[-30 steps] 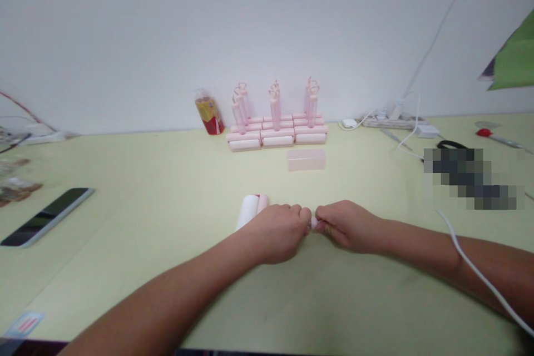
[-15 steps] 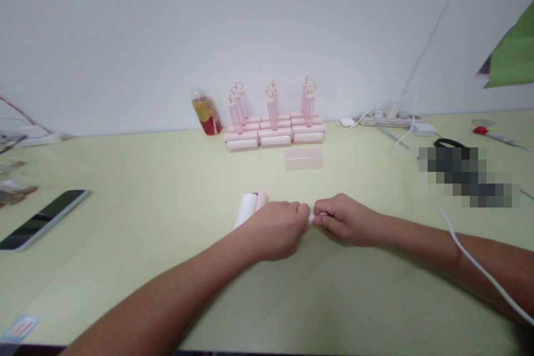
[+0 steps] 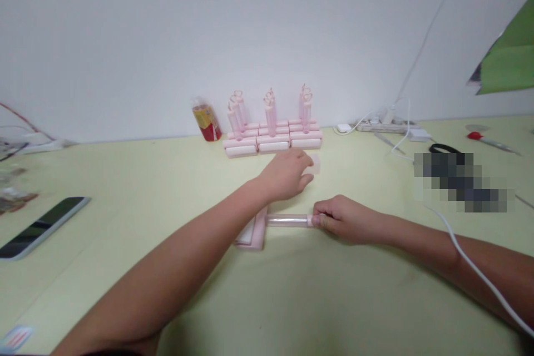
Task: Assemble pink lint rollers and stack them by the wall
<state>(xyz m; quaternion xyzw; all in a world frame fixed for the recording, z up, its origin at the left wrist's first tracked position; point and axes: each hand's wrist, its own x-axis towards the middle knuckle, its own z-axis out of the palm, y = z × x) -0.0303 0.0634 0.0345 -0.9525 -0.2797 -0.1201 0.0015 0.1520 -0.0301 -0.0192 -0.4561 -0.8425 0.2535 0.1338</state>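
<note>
A pink lint roller (image 3: pixel 287 221) lies with its clear handle pointing right and its white roll at the left. My right hand (image 3: pixel 344 219) is closed on the handle's end. Reaching forward above the roller, my left hand (image 3: pixel 286 175) has its fingers apart over a translucent pink cover (image 3: pixel 316 163). Most of that cover is hidden behind the hand, and I cannot tell whether the fingers touch it. My left forearm hides part of the roller's head.
Several finished-looking lint rollers (image 3: pixel 273 142) stand in rows by the wall, handles up. Left of them is a bottle (image 3: pixel 207 122). A phone (image 3: pixel 45 228) lies far left. On the right are a power strip (image 3: pixel 384 125), a white cable (image 3: pixel 459 245) and a red-tipped tool (image 3: pixel 494 141).
My left hand has let go of the lint roller's handle and moved forward to the translucent cover, its fingers opening. My right hand still holds the handle's end.
</note>
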